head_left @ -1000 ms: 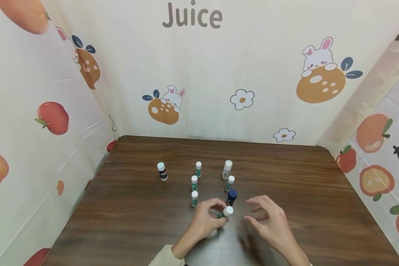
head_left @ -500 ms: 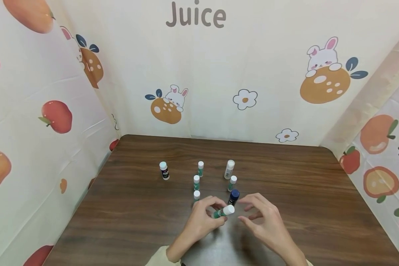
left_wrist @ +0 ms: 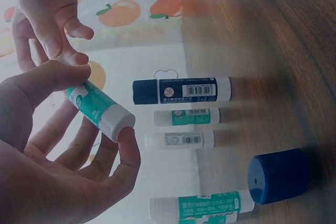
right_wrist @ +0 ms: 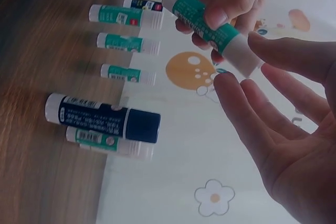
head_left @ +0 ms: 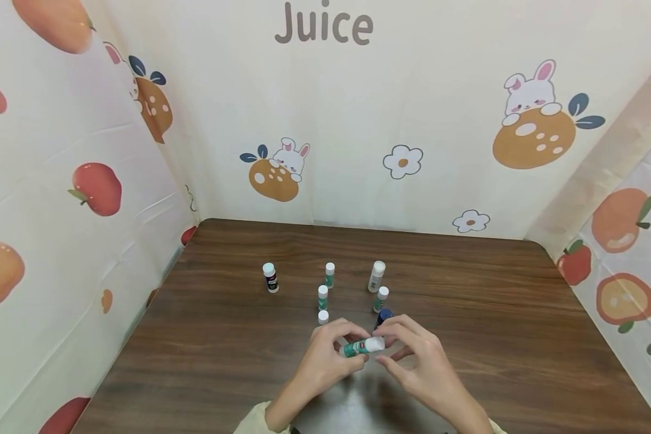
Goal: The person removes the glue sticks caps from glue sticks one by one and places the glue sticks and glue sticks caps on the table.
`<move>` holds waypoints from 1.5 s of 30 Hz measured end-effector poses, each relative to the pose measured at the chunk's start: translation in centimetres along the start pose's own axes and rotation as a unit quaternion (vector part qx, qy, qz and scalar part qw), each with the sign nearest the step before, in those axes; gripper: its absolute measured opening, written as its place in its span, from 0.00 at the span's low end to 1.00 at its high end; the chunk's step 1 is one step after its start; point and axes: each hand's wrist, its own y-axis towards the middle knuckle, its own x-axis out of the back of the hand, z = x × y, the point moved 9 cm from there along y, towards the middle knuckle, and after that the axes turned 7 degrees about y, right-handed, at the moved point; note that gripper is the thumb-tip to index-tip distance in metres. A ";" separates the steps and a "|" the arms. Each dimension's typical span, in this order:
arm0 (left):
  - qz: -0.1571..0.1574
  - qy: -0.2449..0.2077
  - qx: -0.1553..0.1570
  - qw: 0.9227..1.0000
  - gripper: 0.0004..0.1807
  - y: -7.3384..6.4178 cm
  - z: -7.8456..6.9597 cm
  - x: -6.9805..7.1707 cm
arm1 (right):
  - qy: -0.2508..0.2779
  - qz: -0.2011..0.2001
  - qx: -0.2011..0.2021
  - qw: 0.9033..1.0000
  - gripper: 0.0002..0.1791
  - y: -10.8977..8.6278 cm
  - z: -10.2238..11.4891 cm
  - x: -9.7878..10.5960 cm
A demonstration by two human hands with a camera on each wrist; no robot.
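Note:
My left hand [head_left: 325, 355] pinches a green-labelled glue stick [head_left: 355, 348] between thumb and fingers above the table, tilted, its white cap [right_wrist: 242, 56] pointing right. Around that cap my right hand [head_left: 420, 364] is spread, thumb and fingertips on either side; gaps show, and I cannot tell whether any finger touches it. A navy glue stick [right_wrist: 94, 116] stands upright just behind the hands, partly covered in the head view. Behind it are a small green glue stick [head_left: 381, 299] and a white-labelled one [head_left: 377, 277].
Left of these, several green glue sticks [head_left: 323, 298] stand in a row, the nearest partly hidden by my left hand. A dark-labelled glue stick [head_left: 271, 278] stands farther left. In the left wrist view a blue cap-like piece [left_wrist: 281, 177] sits low on the wooden table [head_left: 211, 349].
My right hand has moved left, up to the white cap of the held glue stick. The glue stick has tipped closer to level in my left hand. The view has shifted slightly.

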 end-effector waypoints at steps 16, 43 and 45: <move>0.018 -0.004 -0.001 1.000 0.13 -0.6 -0.4 1.0 | 0.006 0.017 0.020 1.000 0.19 0.8 1.2 -1.0; 0.046 -0.028 -0.006 0.999 0.12 -0.9 0.1 2.9 | -0.011 0.015 0.063 0.998 0.21 1.3 2.9 -0.5; 0.035 -0.040 -0.008 0.999 0.12 -0.9 0.1 3.2 | -0.010 0.020 0.055 0.998 0.21 1.3 2.7 -0.5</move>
